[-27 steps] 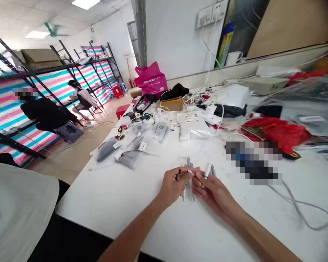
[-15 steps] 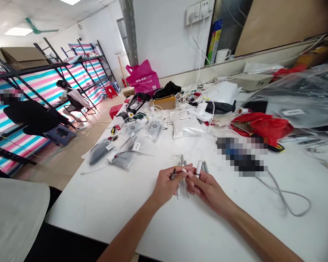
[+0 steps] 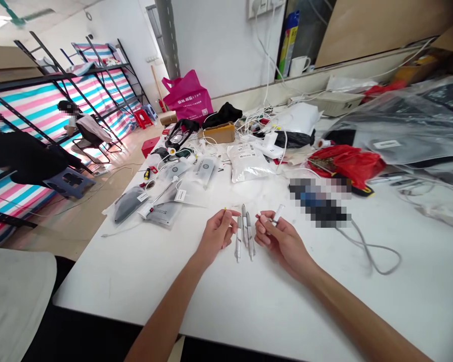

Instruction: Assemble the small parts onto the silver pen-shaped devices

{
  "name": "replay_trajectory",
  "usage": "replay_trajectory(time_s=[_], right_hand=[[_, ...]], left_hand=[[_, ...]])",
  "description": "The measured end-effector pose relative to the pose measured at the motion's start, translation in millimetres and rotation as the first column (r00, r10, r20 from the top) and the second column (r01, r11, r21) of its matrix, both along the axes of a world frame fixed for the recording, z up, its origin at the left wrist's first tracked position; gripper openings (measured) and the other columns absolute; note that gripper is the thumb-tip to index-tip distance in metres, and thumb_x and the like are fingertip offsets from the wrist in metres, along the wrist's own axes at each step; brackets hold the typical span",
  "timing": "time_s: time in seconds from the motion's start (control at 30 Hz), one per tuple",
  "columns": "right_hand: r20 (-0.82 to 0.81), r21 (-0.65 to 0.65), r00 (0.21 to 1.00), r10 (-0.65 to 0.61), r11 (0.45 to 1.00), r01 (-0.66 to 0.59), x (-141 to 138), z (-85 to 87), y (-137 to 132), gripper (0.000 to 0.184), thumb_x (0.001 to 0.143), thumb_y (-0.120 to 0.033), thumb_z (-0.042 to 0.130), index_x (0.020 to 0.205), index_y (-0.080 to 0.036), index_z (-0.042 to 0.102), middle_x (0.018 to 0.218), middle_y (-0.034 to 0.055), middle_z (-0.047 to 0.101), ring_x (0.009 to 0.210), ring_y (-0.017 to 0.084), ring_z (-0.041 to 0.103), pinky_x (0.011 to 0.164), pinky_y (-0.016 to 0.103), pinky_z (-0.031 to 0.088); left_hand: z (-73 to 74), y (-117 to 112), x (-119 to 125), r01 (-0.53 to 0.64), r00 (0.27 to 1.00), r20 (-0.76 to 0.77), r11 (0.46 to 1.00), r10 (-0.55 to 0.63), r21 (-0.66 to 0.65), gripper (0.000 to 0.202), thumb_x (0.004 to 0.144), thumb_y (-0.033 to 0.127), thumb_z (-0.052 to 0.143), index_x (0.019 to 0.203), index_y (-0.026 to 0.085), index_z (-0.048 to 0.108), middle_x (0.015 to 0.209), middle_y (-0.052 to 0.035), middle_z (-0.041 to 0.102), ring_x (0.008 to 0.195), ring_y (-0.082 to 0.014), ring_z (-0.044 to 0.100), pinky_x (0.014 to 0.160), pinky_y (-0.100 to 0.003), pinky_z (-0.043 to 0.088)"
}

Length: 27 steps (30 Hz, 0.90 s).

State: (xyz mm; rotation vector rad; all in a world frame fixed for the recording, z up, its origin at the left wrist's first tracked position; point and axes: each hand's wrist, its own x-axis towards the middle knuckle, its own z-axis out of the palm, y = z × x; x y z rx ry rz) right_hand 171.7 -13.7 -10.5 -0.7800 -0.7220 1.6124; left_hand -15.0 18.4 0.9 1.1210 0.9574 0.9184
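Note:
My left hand is closed in a pinch on a small yellow-tipped piece, most of it hidden by the fingers. A hand's width away, my right hand is closed around a white tube-shaped piece, which sticks up past the fingers. A small white tip shows at its thumb and forefinger; I cannot tell what it belongs to. Between the two hands, several silver-and-white pens lie side by side on the white table. The hands are apart from each other.
Clear plastic packets, a white parcel and tangled white cables lie farther back. A red plastic bag and a pixelated dark object with a grey cable lie rightward. Two people sit far left.
My hands have moved apart, uncovering the pens between them. Left still pinches the yellow-tipped piece, right still holds the white tube-shaped piece. The view has shifted slightly.

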Motion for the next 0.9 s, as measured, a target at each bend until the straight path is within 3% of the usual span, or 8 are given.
replay_trajectory(time_s=[0.1,0.2,0.47,0.67,0.8,0.9], right_hand=[[0.11,0.064,0.993,-0.049,0.997,0.042,2.8,-5.7,3.1,0.028,0.093,-0.047,0.074,0.104,-0.025,0.062,0.079,-0.0029,0.055,0.061,0.01,0.043,0.064,0.029,0.043],[0.247,0.142,0.967,-0.066,0.989,0.031,5.8,-11.0,6.1,0.03,0.095,-0.05,0.07,0.107,-0.025,0.061,0.08,-0.0019,0.058,0.063,0.011,0.046,0.064,0.03,0.042],[0.45,0.186,0.892,-0.024,0.98,-0.067,9.7,-9.1,6.8,0.036,0.098,-0.056,0.061,0.105,-0.021,0.064,0.08,0.0,0.058,0.065,0.013,0.045,0.065,0.031,0.04],[0.498,0.175,0.866,-0.033,0.983,-0.063,7.9,-4.7,5.3,0.041,0.097,-0.06,0.061,0.102,-0.02,0.064,0.076,0.0003,0.057,0.065,0.014,0.045,0.065,0.032,0.039],[0.507,0.159,0.861,-0.037,0.986,-0.051,6.9,-3.8,4.0,0.039,0.096,-0.06,0.062,0.102,-0.021,0.064,0.076,0.0004,0.058,0.065,0.015,0.045,0.065,0.032,0.038],[0.532,0.158,0.845,-0.049,0.987,-0.042,6.4,-4.2,3.2,0.041,0.094,-0.062,0.063,0.103,-0.022,0.066,0.076,0.0007,0.059,0.064,0.015,0.046,0.064,0.033,0.038]], left_hand=[[-1.0,-0.5,-0.3,0.055,0.996,-0.07,0.996,-0.051,0.063,0.055,0.101,0.066,0.046,0.118,0.019,0.068,0.068,0.0049,0.047,0.046,-0.0046,0.023,0.046,-0.024,0.016],[-1.5,-1.5,-1.6,0.094,0.981,-0.183,0.979,-0.061,0.182,0.049,0.102,0.059,0.051,0.122,0.019,0.07,0.066,0.0045,0.044,0.054,-0.0079,0.031,0.051,-0.024,0.025],[-0.1,-2.0,-8.6,0.198,0.889,-0.458,0.88,0.025,0.432,0.041,0.106,0.042,0.048,0.139,0.027,0.067,0.091,-0.0032,0.071,0.08,-0.0144,0.06,0.075,-0.026,0.046],[0.4,-3.3,-9.1,0.233,0.873,-0.485,0.831,0.051,0.506,0.039,0.106,0.037,0.046,0.137,0.03,0.068,0.107,-0.0064,0.074,0.095,-0.0187,0.067,0.075,-0.027,0.046],[1.5,-3.6,-9.0,0.217,0.876,-0.478,0.828,0.068,0.517,0.037,0.106,0.037,0.046,0.133,0.03,0.071,0.105,-0.0073,0.074,0.097,-0.0202,0.068,0.075,-0.027,0.046],[1.3,-3.6,-9.2,0.222,0.876,-0.475,0.806,0.081,0.549,0.036,0.105,0.037,0.048,0.129,0.029,0.074,0.106,-0.0087,0.075,0.096,-0.0209,0.068,0.082,-0.029,0.05]])
